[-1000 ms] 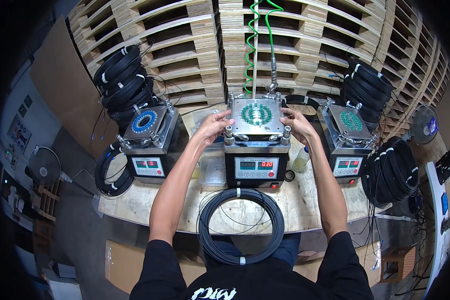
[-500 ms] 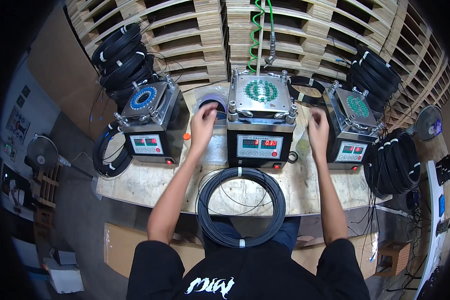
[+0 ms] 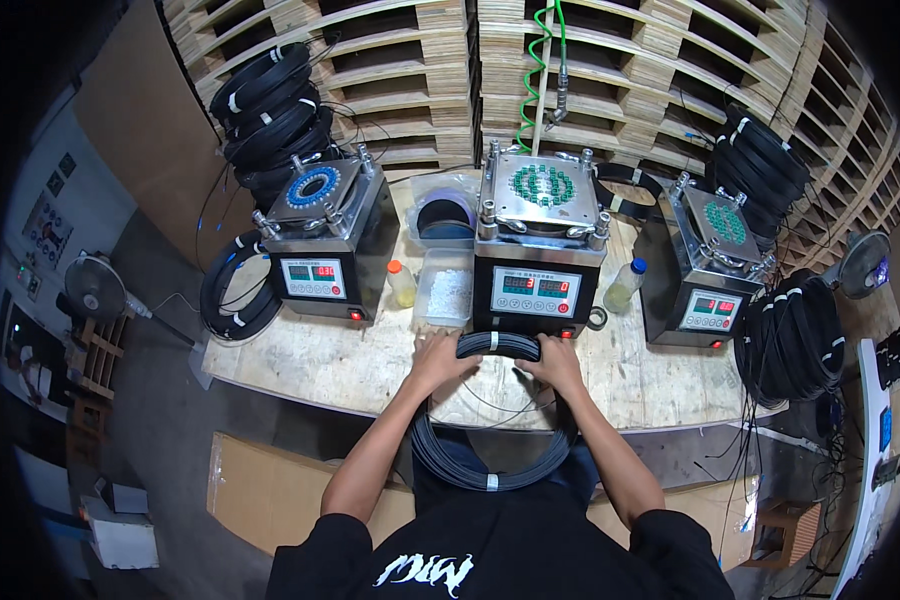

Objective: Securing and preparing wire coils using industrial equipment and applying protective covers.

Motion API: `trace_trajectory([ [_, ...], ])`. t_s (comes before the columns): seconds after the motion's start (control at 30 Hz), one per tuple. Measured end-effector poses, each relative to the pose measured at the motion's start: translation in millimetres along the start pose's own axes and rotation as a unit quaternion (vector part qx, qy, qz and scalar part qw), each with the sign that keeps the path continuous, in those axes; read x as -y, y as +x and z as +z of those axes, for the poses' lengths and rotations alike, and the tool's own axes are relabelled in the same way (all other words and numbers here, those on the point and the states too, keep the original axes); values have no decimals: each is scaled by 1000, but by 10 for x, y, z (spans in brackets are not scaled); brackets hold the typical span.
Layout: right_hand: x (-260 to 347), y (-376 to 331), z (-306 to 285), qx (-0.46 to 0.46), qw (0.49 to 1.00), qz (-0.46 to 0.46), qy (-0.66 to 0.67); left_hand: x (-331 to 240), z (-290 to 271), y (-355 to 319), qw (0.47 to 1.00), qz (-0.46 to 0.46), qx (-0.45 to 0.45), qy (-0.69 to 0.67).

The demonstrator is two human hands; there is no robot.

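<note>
A large coil of thin black cable [image 3: 515, 343], bound with white tape, lies across the table's front edge and over my lap. My left hand [image 3: 440, 362] is closed round the left of its far side, with the thumb on the inner edge. Opposite it, my right hand [image 3: 553, 362] grips the same far side on the right. Just beyond the coil stands the middle boxy metal machine [image 3: 536, 290] with a red-lit display. Several green-tipped connectors form a ring in its top plate [image 3: 570, 212].
A left machine [image 3: 315, 275] carries blue connectors; a right machine [image 3: 708, 300] carries green ones. Between them are a clear plastic tray [image 3: 442, 300], an orange-capped bottle [image 3: 402, 285] and a blue-capped bottle [image 3: 625, 285]. Black cable coils [image 3: 790, 335] sit at both sides; wooden pallets [image 3: 400, 85] stand behind.
Both hands have come down and inward from beside the middle machine and taken hold of the coil's far side. The view has shifted slightly.
</note>
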State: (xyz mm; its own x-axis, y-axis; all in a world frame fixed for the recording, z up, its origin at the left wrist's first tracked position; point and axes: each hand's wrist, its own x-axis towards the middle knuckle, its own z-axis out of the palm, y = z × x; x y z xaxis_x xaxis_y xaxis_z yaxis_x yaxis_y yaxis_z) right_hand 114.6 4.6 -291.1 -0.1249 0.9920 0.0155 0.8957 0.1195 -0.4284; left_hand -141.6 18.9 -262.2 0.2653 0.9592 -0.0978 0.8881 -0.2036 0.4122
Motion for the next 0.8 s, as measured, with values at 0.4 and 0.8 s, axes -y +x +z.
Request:
trace_trajectory([
  [0.4,-55,-104,232,-37,997,-60,-41,324,172,-167,990,122,-68,-23],
  [0.8,1731,250,-802,57,971,-226,56,805,-1240,-1155,967,62,-227,-95],
])
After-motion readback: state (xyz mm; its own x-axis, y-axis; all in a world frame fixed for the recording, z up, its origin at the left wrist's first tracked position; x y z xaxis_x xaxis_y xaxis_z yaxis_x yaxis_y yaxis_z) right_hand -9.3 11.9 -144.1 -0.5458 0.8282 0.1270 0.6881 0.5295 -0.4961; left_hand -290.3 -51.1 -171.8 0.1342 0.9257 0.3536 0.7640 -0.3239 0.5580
